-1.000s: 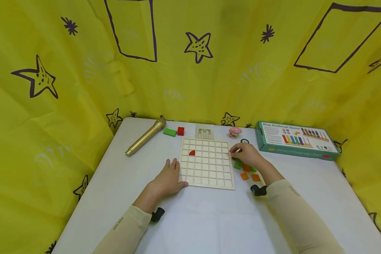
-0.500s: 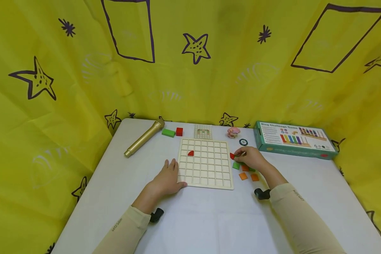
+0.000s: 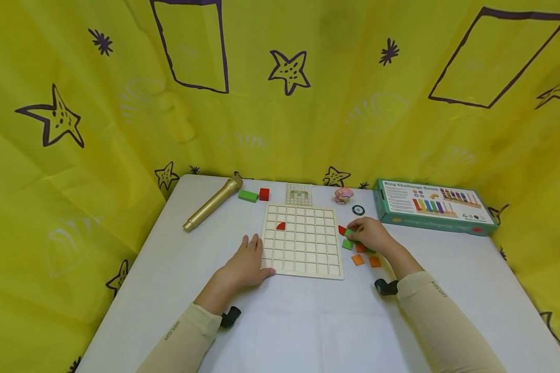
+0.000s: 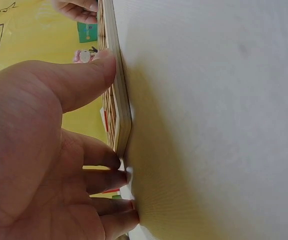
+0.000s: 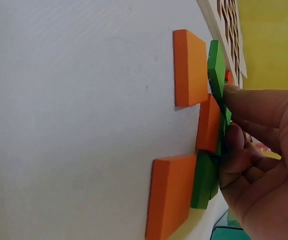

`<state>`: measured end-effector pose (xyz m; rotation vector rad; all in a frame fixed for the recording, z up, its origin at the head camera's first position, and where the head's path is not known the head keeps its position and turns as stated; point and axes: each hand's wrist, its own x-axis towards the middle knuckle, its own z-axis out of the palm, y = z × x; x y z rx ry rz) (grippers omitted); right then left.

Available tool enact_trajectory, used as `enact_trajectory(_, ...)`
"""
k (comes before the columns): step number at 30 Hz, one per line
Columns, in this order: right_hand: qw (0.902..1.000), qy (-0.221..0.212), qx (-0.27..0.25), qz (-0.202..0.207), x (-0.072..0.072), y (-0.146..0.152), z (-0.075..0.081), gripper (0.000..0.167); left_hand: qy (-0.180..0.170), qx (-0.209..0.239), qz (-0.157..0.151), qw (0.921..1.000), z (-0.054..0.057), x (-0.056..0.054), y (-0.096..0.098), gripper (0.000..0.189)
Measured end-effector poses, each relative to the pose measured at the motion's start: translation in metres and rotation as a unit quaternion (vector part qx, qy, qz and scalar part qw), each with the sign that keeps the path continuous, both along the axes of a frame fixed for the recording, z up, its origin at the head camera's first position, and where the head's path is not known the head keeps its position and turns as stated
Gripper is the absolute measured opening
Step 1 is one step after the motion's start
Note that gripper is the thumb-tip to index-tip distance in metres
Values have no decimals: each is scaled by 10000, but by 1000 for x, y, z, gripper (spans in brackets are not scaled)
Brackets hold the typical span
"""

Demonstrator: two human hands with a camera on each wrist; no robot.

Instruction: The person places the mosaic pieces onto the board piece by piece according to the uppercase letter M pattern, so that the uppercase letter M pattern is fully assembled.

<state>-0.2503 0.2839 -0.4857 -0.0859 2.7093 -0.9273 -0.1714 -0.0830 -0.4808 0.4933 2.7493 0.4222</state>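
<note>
Our right hand [image 3: 371, 234], fingertips lowered to a cluster of pieces on the bench [image 3: 303, 321], appears to pinch a green tile [image 3: 349, 232] between thumb and forefinger, just right of the pale wooden board [image 3: 303, 243]. Beside it lie a red piece [image 3: 342, 230] and a second green tile [image 3: 347, 244], with orange tiles [image 3: 357, 260] nearer to us; our fingers hide part of the group. Our left hand [image 3: 249, 263] grips nothing, its fingers stretched along the board's left side and its thumb against the near edge. One red quarter-round [image 3: 281, 226] sits in a cell of the board, and a pattern card [image 3: 299, 195] lies just beyond the far edge. We judge the green tile light, stiff and hard to break, probably painted wood, its smooth faces perhaps a little slick. Two opposite side edges look to us the surest hold, leaving both flat faces free. Crowding may be the chief nuisance: overlapping neighbours, we reckon, could slide when one piece is lifted.
</note>
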Motion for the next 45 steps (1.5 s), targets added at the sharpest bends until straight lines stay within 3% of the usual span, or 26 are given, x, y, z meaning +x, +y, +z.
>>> enact_trajectory(14,9998,73,39,187,1,-3,4,21,26,10,-5,10000,-4,3,0,94)
enact_trajectory(22,9987,267,-274,329,-4,-1,15,16,44,22,-34,10000,-5,4,0,95)
enact_trajectory(28,9973,422,-382,455,-8,-16,26,16,25,30,21,10000,-5,5,-1,94)
enact_trajectory(45,9935,480,-502,904,-29,-60,29,14,70,-62,-16,10000,-4,1,0,95)
